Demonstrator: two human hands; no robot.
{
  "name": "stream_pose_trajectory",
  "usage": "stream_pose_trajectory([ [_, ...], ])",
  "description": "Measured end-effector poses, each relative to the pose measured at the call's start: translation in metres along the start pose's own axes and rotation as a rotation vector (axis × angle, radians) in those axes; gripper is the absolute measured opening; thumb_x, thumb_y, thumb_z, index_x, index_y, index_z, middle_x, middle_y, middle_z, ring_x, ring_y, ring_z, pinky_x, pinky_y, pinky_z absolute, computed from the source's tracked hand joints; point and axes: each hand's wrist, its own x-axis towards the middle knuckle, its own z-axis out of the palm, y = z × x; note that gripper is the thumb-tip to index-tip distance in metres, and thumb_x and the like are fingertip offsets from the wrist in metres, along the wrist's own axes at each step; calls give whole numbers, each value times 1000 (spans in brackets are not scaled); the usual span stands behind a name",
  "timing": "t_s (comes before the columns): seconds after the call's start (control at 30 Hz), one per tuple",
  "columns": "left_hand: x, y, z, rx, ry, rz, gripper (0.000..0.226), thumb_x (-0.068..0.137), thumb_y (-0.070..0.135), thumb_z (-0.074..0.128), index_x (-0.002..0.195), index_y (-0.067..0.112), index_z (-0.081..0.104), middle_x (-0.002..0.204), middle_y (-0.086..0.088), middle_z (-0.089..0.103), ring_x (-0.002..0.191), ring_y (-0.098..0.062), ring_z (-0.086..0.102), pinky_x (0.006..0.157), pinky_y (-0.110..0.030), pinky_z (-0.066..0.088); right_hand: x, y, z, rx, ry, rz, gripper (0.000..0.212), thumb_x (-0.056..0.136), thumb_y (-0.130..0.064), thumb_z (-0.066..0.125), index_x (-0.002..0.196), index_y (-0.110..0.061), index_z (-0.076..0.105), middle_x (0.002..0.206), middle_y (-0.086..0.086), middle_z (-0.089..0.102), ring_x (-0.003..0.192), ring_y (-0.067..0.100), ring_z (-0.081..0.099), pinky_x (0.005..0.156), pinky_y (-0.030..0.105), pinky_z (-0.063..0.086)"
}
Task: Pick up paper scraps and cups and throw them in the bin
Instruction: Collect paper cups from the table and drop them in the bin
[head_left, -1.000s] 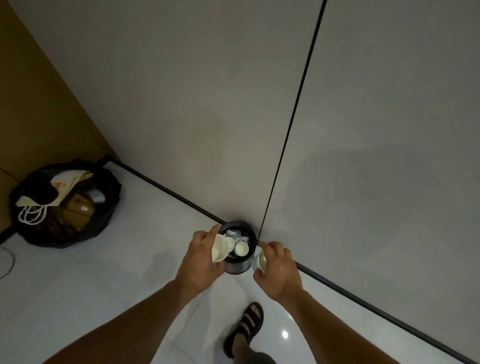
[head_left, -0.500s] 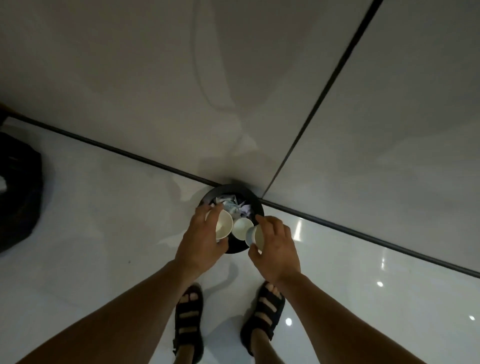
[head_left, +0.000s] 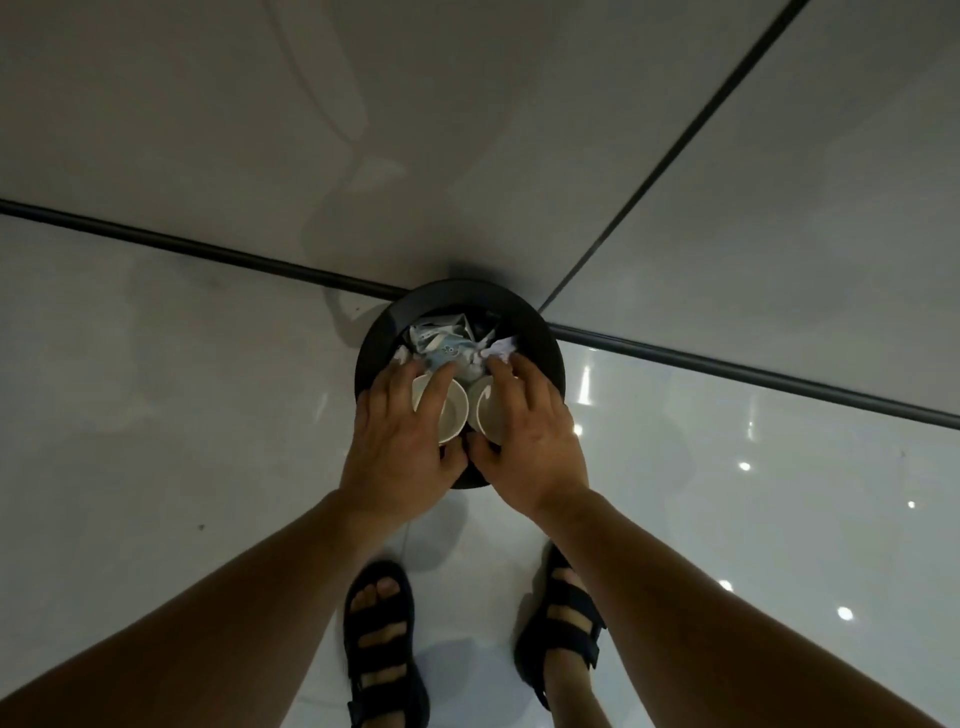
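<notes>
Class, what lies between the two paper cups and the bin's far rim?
Crumpled paper scraps and wrappers fill that stretch inside the bin, shown in the head view.
</notes>
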Motion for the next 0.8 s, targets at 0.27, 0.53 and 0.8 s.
stream_pose_trajectory([
  [0.27, -5, -18, 11, 153, -171, -2, 109, 71, 75, 44, 150, 30, -17, 160, -8, -12, 146, -32, -14, 116, -54, 8, 2, 8, 13, -191, -187, -16, 103, 85, -49, 57, 153, -29, -17, 162, 1, -20, 147, 20, -25, 121, 43, -5],
  [0.53, -17, 13, -85, 113, -143, -7, 106, 74, 64, 51, 149, 28, -15, 160, -3, -10, 146, -29, -13, 115, -54, 7, -29, -17, -88, -169, -95, 141, 102, 84, -55, 60, 154, -30, -9, 163, -2, -10, 149, 19, -18, 121, 50, 8],
  [0.8, -43, 117, -251, 188, -101, 272, 100, 76, 63, 46, 151, 29, -11, 160, -1, -7, 147, -27, -9, 115, -50, 7, -105, -86, -257, -142, 64, 255, 91, 88, -61, 52, 153, -37, -7, 163, -3, -11, 149, 19, -17, 119, 45, 3],
])
